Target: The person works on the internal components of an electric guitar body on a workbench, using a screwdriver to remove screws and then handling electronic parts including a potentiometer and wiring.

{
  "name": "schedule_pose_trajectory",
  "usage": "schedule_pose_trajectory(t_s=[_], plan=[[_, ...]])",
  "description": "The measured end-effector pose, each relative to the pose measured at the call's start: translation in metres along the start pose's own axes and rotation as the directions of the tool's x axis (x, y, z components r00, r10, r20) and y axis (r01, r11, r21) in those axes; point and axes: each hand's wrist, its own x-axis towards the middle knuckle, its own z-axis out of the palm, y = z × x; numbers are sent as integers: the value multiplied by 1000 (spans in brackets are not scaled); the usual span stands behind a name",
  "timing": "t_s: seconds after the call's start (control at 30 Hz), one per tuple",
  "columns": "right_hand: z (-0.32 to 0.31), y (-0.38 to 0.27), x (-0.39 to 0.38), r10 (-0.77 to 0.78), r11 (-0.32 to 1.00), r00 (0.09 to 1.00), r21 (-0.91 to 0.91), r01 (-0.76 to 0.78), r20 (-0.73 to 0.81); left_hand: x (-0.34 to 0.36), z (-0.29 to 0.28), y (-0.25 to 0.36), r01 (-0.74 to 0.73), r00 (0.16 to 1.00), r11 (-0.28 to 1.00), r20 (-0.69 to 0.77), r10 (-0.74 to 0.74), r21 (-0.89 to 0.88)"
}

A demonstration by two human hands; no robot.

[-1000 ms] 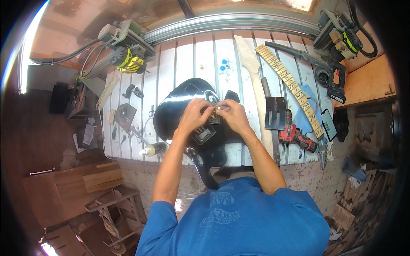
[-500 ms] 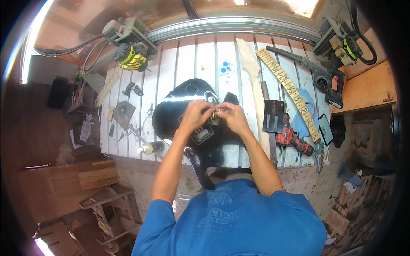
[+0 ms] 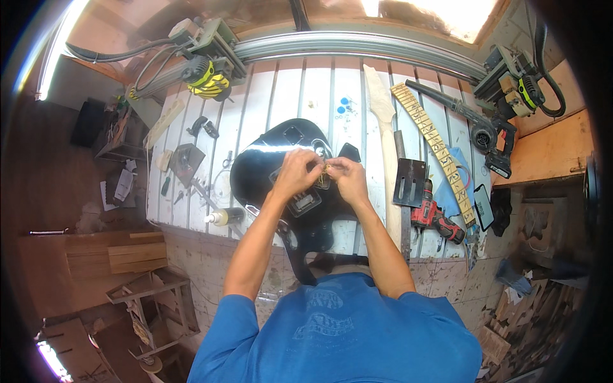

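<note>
A glossy black electric guitar body (image 3: 252,175) lies on the white slatted table, its horned end toward me. Above an opening in its right half, my left hand (image 3: 297,173) and my right hand (image 3: 348,181) meet fingertip to fingertip. Both are closed in a pinch on thin yellowish wires (image 3: 324,181) that come up from the opening. Which wire each hand has is too small to tell. Just below my left hand, a metal bridge (image 3: 305,203) sits on the body. A small black plate (image 3: 349,151) rests beyond my right hand.
Right of the guitar lie a pale wooden neck (image 3: 387,147), a fretted fingerboard (image 3: 434,139), a red cordless drill (image 3: 436,216), a blower (image 3: 485,134) and a phone (image 3: 483,207). A bottle (image 3: 225,216) lies at left. Machine heads (image 3: 211,78) hang from a metal rail (image 3: 357,42) behind.
The whole view has shifted and tilted slightly. My hands remain pinched together over the same opening, with only small finger movement.
</note>
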Motion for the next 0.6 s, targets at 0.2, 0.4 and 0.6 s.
schedule_pose_trajectory(t_s=[0.2, 0.4, 0.6], plan=[[-2, -5, -3, -17, 995, 1000, -95, 19, 17, 3, 1, -10, 124, 988, 992, 88, -123, -1], [-5, -5, -2, -92, 987, 995, -129, 95, 25, 7, 1, -6, 152, 985, 987, 89, -148, -45], [-4, -6, -1, -159, 985, 987, -65, 161, 28, 4, 6, -5, 247, 969, 962, 28, -245, -120]])
